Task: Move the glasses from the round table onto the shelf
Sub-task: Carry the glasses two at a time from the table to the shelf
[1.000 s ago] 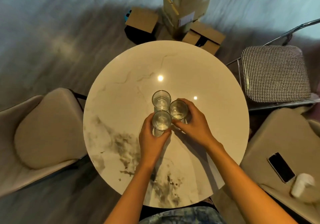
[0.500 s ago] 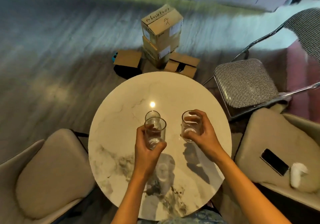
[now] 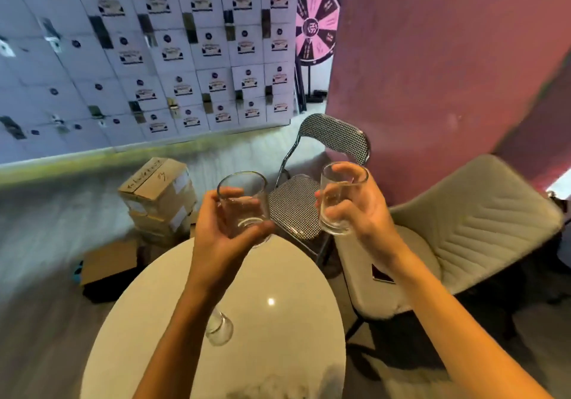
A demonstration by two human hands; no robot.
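— Glasses: how many are showing?

— Three. The left hand [image 3: 227,228] is gripping the first glass [image 3: 242,204], the right hand [image 3: 355,204] is gripping the second glass [image 3: 340,200], and the third glass [image 3: 220,329] is standing on the round desk [image 3: 278,321], below the left forearm and partly hidden by it.

— How are the hands sitting?

— Both are raised in the air above the far edge of the desk, arms reaching forward and up, well apart from each other. The left hand is wrapping its fingers [image 3: 230,193] around the far side of its glass with the thumb crossing near the base, and the glass is staying upright, mouth up. The right hand is closing around its glass from the right side, fingertips curling over the rim and wall, and that glass is leaning a little.

— And around them?

— Two chairs: a checked folding chair [image 3: 296,207] is showing between the two hands, and a beige padded chair [image 3: 463,228] is sitting to the right of the right hand. Stacked cardboard boxes [image 3: 157,194] are lying left of the left hand.
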